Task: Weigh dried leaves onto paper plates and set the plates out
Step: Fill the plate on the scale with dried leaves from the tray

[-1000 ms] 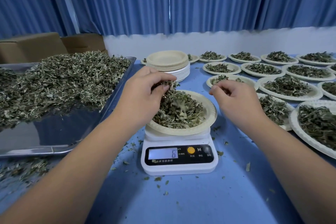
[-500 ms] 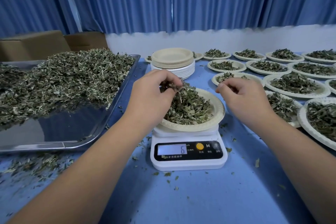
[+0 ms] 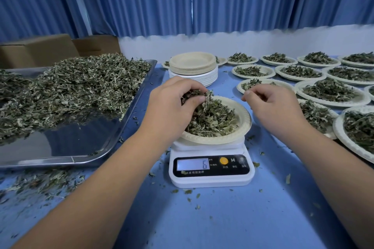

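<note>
Left hand (image 3: 172,107) pinches dried leaves (image 3: 214,121) in plate (image 3: 241,127) on scale (image 3: 210,181).

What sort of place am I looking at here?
Probably a small workroom for portioning dried herbs, not a home kitchen: a steel tray heaped with dried leaves, a digital scale, and rows of filled paper plates.

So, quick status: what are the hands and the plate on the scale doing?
Left hand gripping leaves over plate. Scale reads 6. Right hand curled, apparently empty, beside plate. Nothing blocking.
</note>
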### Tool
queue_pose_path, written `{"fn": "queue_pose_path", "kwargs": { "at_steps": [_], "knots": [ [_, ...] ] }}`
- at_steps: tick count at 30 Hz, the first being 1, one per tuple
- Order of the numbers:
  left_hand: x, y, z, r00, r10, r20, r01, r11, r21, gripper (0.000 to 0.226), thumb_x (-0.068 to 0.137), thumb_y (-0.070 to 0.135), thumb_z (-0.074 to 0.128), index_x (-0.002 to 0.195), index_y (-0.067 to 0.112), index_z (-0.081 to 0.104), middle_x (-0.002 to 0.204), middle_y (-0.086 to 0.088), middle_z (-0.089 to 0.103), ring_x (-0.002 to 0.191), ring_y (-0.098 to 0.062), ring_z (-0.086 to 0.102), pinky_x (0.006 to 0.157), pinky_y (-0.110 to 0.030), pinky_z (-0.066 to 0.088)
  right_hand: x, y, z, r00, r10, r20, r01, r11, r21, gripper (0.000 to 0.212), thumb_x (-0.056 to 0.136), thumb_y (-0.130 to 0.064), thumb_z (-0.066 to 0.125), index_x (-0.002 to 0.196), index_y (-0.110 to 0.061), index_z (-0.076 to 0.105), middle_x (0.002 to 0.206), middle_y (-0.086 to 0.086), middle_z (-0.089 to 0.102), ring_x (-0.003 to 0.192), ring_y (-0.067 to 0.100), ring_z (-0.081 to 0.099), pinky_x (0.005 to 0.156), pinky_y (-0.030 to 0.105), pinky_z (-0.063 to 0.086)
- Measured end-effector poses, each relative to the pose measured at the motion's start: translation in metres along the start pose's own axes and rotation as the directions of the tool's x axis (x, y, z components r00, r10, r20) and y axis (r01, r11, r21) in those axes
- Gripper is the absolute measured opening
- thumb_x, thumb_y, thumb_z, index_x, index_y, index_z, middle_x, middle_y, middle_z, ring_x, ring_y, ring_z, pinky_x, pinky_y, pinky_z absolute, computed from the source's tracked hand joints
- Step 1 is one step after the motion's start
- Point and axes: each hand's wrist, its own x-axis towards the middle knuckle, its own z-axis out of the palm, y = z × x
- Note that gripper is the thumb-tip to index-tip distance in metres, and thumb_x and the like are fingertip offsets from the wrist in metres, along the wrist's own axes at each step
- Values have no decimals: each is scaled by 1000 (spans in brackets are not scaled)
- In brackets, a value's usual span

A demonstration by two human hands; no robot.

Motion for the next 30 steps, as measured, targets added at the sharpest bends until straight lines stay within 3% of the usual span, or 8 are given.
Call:
{"fn": "queue_pose_path", "kwargs": {
  "at_steps": [5,8,14,17,22,24,27,30],
  "knots": [
    [0,2,-2,961,-276,33,276,936,-217,19,88,9,68,82,28,68,86,6,66,65,-5,68,56,-16,48,-1,0,-1,1000,-5,4,5,1000,-8,25,93,-16,55,78,-5,71,42,-16,47,44,-1,44,44,8,30],
    [4,0,-5,929,-367,34,358,876,-324,24,88,5,66,81,28,67,72,3,70,65,-13,71,60,-37,55,-1,-1,-2,1000,-11,-10,11,1000,-11,25,93,-17,55,78,-5,71,42,-7,44,43,-1,44,44,8,29],
    [13,-29,-23,888,-450,-92,379,830,-409,24,88,1,65,83,24,67,77,0,71,66,-10,71,66,-19,55,-1,-2,-2,1000,-25,-5,24,999,-33,26,93,-18,55,77,-5,70,47,-2,44,44,1,44,43,9,29],
    [17,-51,-39,843,-501,-196,422,841,-337,25,89,5,65,82,28,66,73,3,71,67,-12,71,66,-27,56,-1,-3,-2,1000,-19,-7,19,1000,-25,25,93,-17,55,76,-6,71,45,-6,43,43,1,44,43,8,30],
    [18,-78,-62,781,-540,-314,531,838,-122,17,92,8,63,90,24,68,87,1,69,56,4,66,44,-9,42,0,-2,-1,1000,-21,8,21,999,-30,27,93,-17,55,76,-3,70,42,-14,48,45,-1,46,45,8,30],
    [18,-85,-68,780,-542,-314,571,821,2,15,92,9,62,91,23,67,83,-2,69,56,2,65,45,-15,47,-1,-2,-1,1000,-21,12,22,999,-29,26,93,-17,55,76,-3,70,42,-17,49,45,-2,47,45,7,30],
    [19,-94,-73,790,-554,-262,605,774,188,15,92,8,61,92,21,68,87,-7,68,70,-22,68,55,-33,53,-1,-2,-1,1000,-22,21,22,999,-30,25,92,-15,56,76,-3,70,42,-19,49,46,-4,47,44,7,29],
    [16,-105,-76,798,-581,-160,591,704,393,19,91,4,59,89,22,67,82,-2,62,56,-16,56,46,-24,38,-1,-2,-1,999,-16,28,17,999,-28,25,93,-16,55,77,-4,70,41,-20,49,45,-4,48,44,7,31]
  ]
}}
